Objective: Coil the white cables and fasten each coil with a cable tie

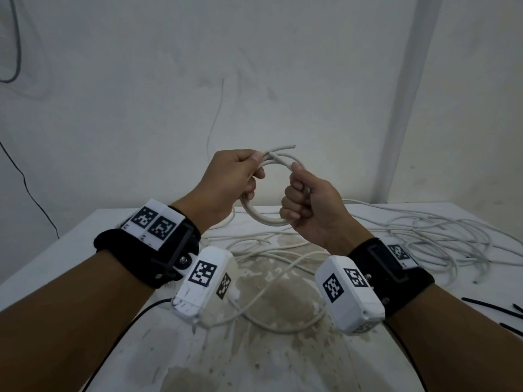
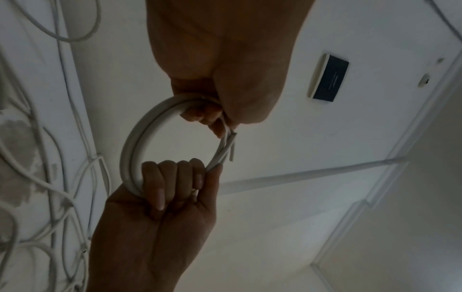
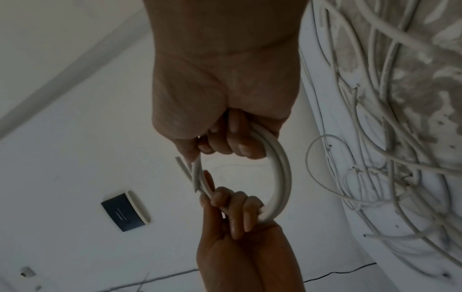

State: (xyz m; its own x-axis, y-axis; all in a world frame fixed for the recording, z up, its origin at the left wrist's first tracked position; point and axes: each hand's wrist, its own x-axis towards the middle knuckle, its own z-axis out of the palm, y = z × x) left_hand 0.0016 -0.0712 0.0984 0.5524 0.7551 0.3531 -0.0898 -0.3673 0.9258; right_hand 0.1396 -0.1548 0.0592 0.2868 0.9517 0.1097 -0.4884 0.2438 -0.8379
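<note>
Both the left hand (image 1: 226,179) and the right hand (image 1: 308,205) grip the coil (image 1: 263,219) above the table (image 1: 93,230), so I think one hand should keep the loops tight while the other takes a tie (image 1: 481,302).

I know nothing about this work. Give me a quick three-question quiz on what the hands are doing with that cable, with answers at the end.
1. True or false: the coil rests on the table.
2. Which hands grip the coil? A) left hand only B) right hand only C) both
3. Fill in: the black cable ties lie at the table's ____ edge.

Key:
1. False: it is held above the table, over the loose cables.
2. C: each hand has its fingers curled round one side of the ring, and the cable ends stick out at the top.
3. Right. No tie is on the coil yet.
</note>
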